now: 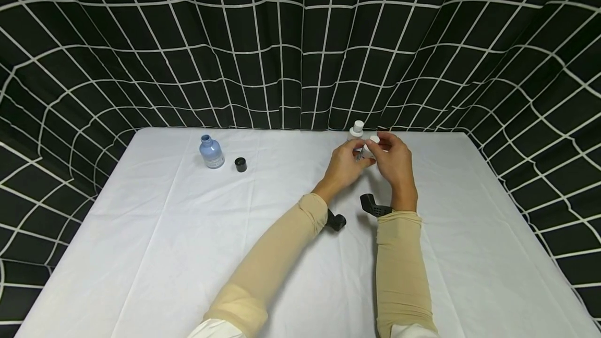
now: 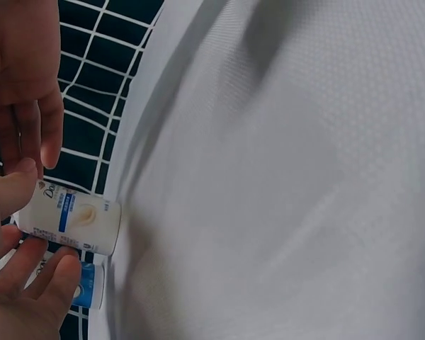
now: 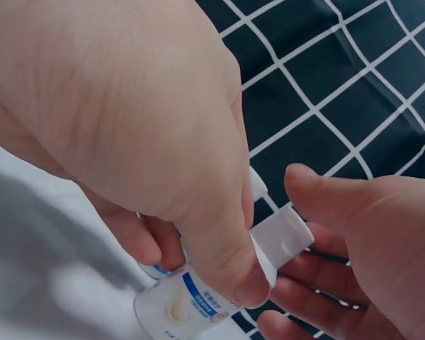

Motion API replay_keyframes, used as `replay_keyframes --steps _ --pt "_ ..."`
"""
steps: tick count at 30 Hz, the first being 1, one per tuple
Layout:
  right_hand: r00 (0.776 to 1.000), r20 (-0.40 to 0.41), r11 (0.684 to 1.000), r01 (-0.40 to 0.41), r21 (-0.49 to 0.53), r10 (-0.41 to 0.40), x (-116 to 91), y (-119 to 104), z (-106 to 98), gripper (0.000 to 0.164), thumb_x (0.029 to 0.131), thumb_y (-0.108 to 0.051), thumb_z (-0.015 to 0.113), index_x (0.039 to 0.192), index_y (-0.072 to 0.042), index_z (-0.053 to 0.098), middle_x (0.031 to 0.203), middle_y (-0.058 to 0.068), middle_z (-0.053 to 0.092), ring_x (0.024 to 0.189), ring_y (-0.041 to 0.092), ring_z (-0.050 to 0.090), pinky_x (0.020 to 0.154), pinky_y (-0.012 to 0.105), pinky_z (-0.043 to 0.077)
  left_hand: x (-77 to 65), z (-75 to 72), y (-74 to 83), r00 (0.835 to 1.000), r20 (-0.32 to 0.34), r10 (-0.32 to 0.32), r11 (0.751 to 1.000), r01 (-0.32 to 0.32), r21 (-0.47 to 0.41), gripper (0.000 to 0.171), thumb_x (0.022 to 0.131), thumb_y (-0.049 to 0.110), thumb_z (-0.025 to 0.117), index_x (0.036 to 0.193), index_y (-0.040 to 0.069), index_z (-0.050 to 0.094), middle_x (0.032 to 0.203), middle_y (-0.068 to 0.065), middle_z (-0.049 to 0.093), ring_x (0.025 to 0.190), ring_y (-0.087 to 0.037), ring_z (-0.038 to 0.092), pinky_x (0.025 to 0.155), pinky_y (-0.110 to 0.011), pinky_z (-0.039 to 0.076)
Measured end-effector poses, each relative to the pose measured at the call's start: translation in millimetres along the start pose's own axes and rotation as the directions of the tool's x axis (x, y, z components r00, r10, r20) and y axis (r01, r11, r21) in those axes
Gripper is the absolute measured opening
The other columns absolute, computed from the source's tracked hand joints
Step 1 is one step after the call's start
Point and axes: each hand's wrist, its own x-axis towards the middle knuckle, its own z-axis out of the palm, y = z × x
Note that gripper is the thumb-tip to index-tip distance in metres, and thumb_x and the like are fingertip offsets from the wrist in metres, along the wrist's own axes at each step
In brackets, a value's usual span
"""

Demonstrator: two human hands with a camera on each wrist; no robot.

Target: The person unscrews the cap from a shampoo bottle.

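A small clear bottle with a white cap (image 1: 374,140) and a blue-striped label (image 2: 74,216) is in my left hand (image 1: 345,163). The left thumb lies across its front and the fingers curl round its back, as the left wrist view shows. My right hand (image 1: 396,158) is at the cap; in the right wrist view its thumb and fingers are spread on either side of the white cap (image 3: 283,236), apart from it. Just behind the held bottle stands a second white-capped bottle (image 1: 357,128), its blue label (image 2: 92,285) partly hidden by the left fingers.
A translucent blue bottle (image 1: 212,152) stands uncapped at the back left, with a black cap (image 1: 241,164) on the white-clothed table (image 1: 188,254) beside it. A black gridded curtain (image 1: 291,40) hangs along the back and both sides. Black camera mounts (image 1: 373,206) jut from the wrists.
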Motion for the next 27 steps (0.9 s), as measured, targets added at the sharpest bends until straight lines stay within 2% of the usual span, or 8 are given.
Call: replay_keyframes --steps 9,15,20,27 --pt "0.999 -0.033 0.999 0.013 -0.047 -0.015 -1.3 -3.0 3.6 0.036 0.102 -0.024 0.063 0.13 0.0 0.064 0.123 0.022 0.067 0.114 0.035 0.064 0.091 0.037 0.049 -1.3 2.2 0.3 1.0 -0.017 0.0 1.0 -0.001 -0.024 0.048 0.088 0.022 0.082 0.131 0.009 0.065 0.127 -0.009 0.071 0.111 -0.022 0.073 0.093 -0.02 0.057" --pt "0.999 -0.023 0.997 0.043 -0.062 -0.044 -2.8 -9.7 3.6 0.035 0.102 -0.023 0.062 0.128 0.001 0.065 0.121 0.022 0.066 0.11 0.034 0.064 0.087 0.033 0.048 -3.3 -0.8 0.6 0.999 -0.037 -0.008 0.999 0.006 -0.032 0.049 0.088 0.021 0.082 0.131 0.008 0.064 0.125 -0.01 0.07 0.106 -0.022 0.074 0.087 -0.016 0.057" --pt "0.998 -0.019 0.995 0.066 -0.081 -0.068 -5.4 -19.2 3.3 0.035 0.102 -0.026 0.063 0.125 0.0 0.066 0.115 0.021 0.071 0.104 0.031 0.066 0.077 0.027 0.048 -6.5 -6.1 2.2 0.998 -0.052 -0.022 0.998 0.018 -0.062 0.047 0.088 0.022 0.082 0.13 0.01 0.065 0.121 -0.009 0.071 0.104 -0.02 0.074 0.082 -0.013 0.056" --pt "0.994 -0.005 0.992 0.106 -0.075 -0.107 -11.3 -33.5 3.4 0.037 0.101 -0.03 0.064 0.123 -0.001 0.067 0.112 0.021 0.074 0.101 0.031 0.07 0.066 0.015 0.044 -12.7 -16.3 4.6 0.996 -0.079 -0.039 0.992 0.03 -0.121 0.046 0.089 0.021 0.081 0.131 0.011 0.065 0.116 -0.009 0.073 0.099 -0.017 0.074 0.076 -0.012 0.056"
